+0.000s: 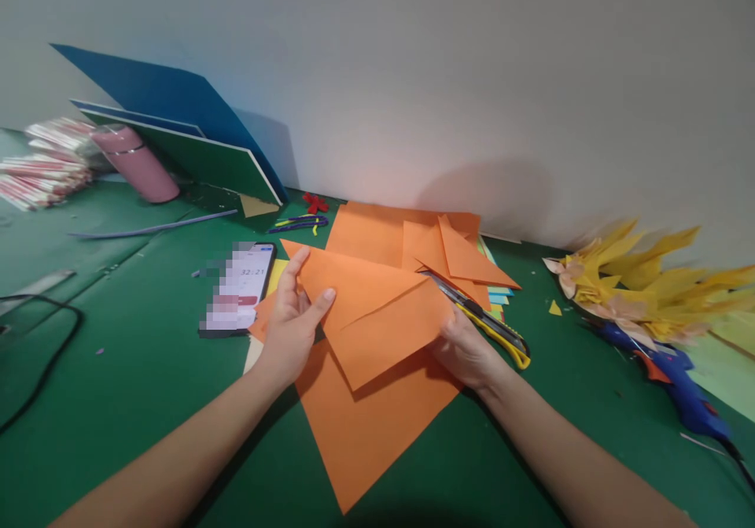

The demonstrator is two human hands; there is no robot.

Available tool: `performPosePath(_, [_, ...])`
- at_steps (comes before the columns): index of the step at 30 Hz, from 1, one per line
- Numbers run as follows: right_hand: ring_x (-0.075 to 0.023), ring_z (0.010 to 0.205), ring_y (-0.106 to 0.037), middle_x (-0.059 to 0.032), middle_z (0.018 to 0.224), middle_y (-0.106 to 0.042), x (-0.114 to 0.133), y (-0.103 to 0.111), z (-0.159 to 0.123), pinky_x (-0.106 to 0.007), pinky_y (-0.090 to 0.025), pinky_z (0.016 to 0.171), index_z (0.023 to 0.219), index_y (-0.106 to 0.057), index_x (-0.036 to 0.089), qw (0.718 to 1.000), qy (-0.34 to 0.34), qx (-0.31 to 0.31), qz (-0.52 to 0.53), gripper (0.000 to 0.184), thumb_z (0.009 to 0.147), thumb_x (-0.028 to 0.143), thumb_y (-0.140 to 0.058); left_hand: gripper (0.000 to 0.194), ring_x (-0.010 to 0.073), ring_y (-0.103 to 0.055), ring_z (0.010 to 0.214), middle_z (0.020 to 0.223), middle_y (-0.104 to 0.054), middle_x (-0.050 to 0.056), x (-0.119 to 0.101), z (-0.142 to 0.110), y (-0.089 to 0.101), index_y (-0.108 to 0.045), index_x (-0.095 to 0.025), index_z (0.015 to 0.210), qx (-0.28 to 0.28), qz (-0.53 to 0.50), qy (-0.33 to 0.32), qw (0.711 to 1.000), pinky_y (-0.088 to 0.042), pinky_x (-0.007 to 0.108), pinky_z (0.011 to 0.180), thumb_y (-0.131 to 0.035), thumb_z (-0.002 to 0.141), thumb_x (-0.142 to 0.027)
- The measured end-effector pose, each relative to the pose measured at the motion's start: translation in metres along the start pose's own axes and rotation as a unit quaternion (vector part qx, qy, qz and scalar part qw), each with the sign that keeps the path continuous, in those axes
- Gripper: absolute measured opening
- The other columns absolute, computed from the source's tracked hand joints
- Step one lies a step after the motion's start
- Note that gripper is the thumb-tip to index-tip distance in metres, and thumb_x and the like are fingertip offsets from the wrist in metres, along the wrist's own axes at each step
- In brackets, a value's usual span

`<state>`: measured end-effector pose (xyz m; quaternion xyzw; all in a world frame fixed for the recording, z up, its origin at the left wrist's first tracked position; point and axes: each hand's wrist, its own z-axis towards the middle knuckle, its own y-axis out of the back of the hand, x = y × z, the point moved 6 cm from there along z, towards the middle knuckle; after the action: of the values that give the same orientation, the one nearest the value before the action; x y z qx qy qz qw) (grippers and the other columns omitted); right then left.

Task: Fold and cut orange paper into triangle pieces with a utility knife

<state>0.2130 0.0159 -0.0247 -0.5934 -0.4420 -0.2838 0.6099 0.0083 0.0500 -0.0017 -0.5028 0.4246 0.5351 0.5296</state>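
Observation:
A folded sheet of orange paper [377, 308] is held up between my two hands, with a crease line across its upper right half. My left hand [295, 323] grips its left edge, thumb on the front and fingers behind. At the right corner my right hand [463, 347] pinches the paper, its fingertips mostly hidden behind it. Another orange sheet [366, 441] lies flat on the green table below. Beyond my right hand rests a yellow and black utility knife [495, 327]. More folded orange pieces [463, 256] lie behind, on top of an orange sheet [366, 233].
A phone [241, 288] showing a timer lies left of my left hand. Further left are a pink bottle [138, 166], leaning boards [177, 119] and a black cable [76, 331]. To the right lie a blue glue gun [684, 386] and a yellow paper crown [654, 284].

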Motion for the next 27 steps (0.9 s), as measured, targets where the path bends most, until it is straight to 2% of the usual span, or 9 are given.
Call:
performPosePath(7, [-0.0327,0.106,-0.063,-0.0115,0.116,-0.067,-0.006,-0.018,-0.003,-0.052,-0.049,0.093,0.111,-0.064,0.025,0.999,0.000,0.019,-0.040,0.063,0.057,0.053,-0.081,0.080,0.0212,-0.061,0.100,0.104,-0.060,0.003,-0.005,-0.014,-0.016,-0.030,-0.031,0.138,0.039,-0.052,0.020,0.998,-0.054,0.032,0.081,-0.075,0.072,-0.037])
performPosePath(11, [-0.0317,0.112,-0.060,-0.0115,0.114,-0.068,-0.007,-0.018,-0.002,-0.051,-0.048,0.095,0.112,-0.063,0.024,0.995,0.031,-0.029,-0.091,0.058,0.062,0.047,-0.079,0.074,0.0217,-0.064,0.092,0.094,-0.063,0.004,0.001,-0.021,-0.024,-0.034,-0.027,0.134,0.104,-0.059,0.067,0.991,-0.054,0.036,0.081,-0.074,0.074,-0.040])
performPosePath(14, [-0.0294,0.106,-0.062,-0.0108,0.107,-0.070,0.001,-0.004,-0.004,-0.048,-0.052,0.090,0.115,-0.061,0.022,0.978,0.114,-0.103,-0.145,0.050,0.072,0.044,-0.073,0.054,0.0221,-0.060,0.101,0.109,-0.060,0.007,0.004,-0.019,-0.021,-0.050,-0.024,0.124,0.112,-0.005,0.059,0.992,-0.051,0.036,0.087,-0.070,0.077,-0.042])
performPosePath(17, [-0.0265,0.093,-0.066,-0.0098,0.097,-0.072,0.024,0.003,-0.015,-0.044,-0.053,0.082,0.109,-0.065,0.022,0.905,0.272,-0.156,-0.288,0.031,0.083,0.040,-0.064,0.039,0.0253,-0.044,0.126,0.135,-0.048,0.006,0.003,-0.014,-0.017,-0.062,-0.026,0.114,0.098,0.049,0.036,0.993,-0.044,0.036,0.099,-0.064,0.080,-0.046])
performPosePath(18, [-0.0255,0.090,-0.066,-0.0097,0.095,-0.072,0.033,-0.001,-0.021,-0.043,-0.053,0.081,0.106,-0.066,0.023,0.861,0.338,-0.143,-0.351,0.024,0.087,0.037,-0.059,0.039,0.0259,-0.039,0.131,0.139,-0.046,0.005,0.003,-0.012,-0.016,-0.063,-0.026,0.113,0.097,0.045,0.038,0.994,-0.042,0.037,0.101,-0.061,0.082,-0.050])
performPosePath(20, [-0.0229,0.086,-0.066,-0.0052,0.092,-0.073,0.040,-0.012,-0.028,-0.039,-0.051,0.081,0.094,-0.071,0.028,0.821,0.398,-0.074,-0.403,0.017,0.088,0.038,-0.057,0.046,0.0278,-0.040,0.131,0.140,-0.047,0.007,0.004,-0.011,-0.018,-0.064,-0.025,0.114,0.106,-0.003,0.068,0.992,-0.041,0.041,0.101,-0.053,0.085,-0.059])
performPosePath(22, [-0.0199,0.081,-0.064,-0.0041,0.094,-0.073,0.044,-0.031,-0.040,-0.036,-0.048,0.078,0.100,-0.070,0.028,0.718,0.485,-0.002,-0.500,0.021,0.093,0.034,-0.050,0.060,0.0312,-0.047,0.125,0.133,-0.055,0.012,0.005,-0.012,-0.023,-0.063,-0.021,0.115,0.125,-0.082,0.118,0.982,-0.044,0.047,0.097,-0.046,0.083,-0.069])
performPosePath(24, [-0.0177,0.081,-0.063,-0.0035,0.095,-0.073,0.041,-0.046,-0.047,-0.034,-0.045,0.078,0.109,-0.066,0.027,0.623,0.526,0.051,-0.577,0.027,0.096,0.024,-0.043,0.064,0.0333,-0.049,0.122,0.127,-0.060,0.012,0.006,-0.014,-0.025,-0.062,-0.020,0.114,0.125,-0.128,0.154,0.972,-0.046,0.049,0.096,-0.056,0.075,-0.071])
performPosePath(27, [-0.0146,0.082,-0.063,-0.0010,0.096,-0.074,0.035,-0.058,-0.050,-0.031,-0.043,0.080,0.112,-0.064,0.026,0.560,0.539,0.092,-0.622,0.030,0.095,0.015,-0.042,0.060,0.0320,-0.048,0.125,0.126,-0.061,0.008,0.007,-0.014,-0.024,-0.059,-0.023,0.112,0.115,-0.121,0.163,0.972,-0.045,0.045,0.100,-0.079,0.062,-0.048])
